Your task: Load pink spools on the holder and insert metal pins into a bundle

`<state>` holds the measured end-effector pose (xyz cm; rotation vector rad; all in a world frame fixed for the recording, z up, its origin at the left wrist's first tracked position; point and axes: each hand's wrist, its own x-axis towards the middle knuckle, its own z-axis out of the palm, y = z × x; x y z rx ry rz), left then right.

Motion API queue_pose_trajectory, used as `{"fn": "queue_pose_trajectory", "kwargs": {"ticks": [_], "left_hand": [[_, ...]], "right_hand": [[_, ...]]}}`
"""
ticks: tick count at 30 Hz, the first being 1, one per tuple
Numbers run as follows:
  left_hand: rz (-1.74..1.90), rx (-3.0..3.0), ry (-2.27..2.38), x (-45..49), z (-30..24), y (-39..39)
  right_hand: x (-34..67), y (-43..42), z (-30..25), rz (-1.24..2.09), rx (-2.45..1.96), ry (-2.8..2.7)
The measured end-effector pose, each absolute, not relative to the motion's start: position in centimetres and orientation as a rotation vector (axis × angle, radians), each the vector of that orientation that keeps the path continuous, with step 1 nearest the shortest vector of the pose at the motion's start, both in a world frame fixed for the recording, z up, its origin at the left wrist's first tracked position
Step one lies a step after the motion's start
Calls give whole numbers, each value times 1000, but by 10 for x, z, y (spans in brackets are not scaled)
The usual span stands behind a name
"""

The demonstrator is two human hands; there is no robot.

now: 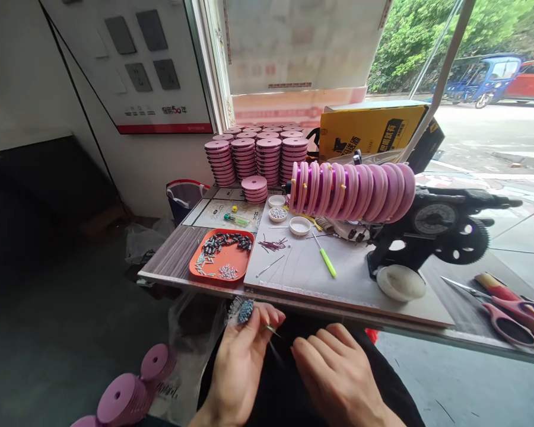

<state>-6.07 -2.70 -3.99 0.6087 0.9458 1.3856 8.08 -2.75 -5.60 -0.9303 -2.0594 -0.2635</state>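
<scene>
My left hand (244, 350) is closed around a bundle of small blue-grey beads (245, 311) with a clear, bristly fringe at its edge. A thin, needle-like piece (273, 331) pokes out from its fingertips toward the right. My right hand (336, 367) is curled shut a short way to the right, over my dark lap. Its fingertips are turned away, so what they pinch, if anything, is hidden. Both hands are just below the table's front edge. Nearest above them is an orange tray (192, 261) with dark, teal and silver small parts.
On the white board (289, 273) lie small white dishes (299, 226), dark sticks and a green-handled tool (327, 263). A black winding machine (427, 225) carries pink spools (356, 193). Scissors (511, 314) lie right; stacked pink spools (256, 157) stand behind, with more at lower left.
</scene>
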Motion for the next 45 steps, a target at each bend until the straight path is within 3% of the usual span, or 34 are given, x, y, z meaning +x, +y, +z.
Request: {"fn": "queue_pose_trajectory", "kwargs": {"ticks": [5,12,32,38,45], "left_hand": [[1588,336,876,-77,-29,-16],[1234,472,945,-71,-52,-38],[1178,579,1155,-72,-70,-38],[1173,850,1371,-74,-76,-42],[1147,1718,1448,-78,-57,-48]], "right_hand": [[85,-29,-52,-206,-876,-2077],[85,-30,-47,-128,-852,-1990],[75,-34,-56,61,-911,-2061],[75,-33,-55,57,-909,-2074],[77,-31,-49,112,-954,-1983]]}}
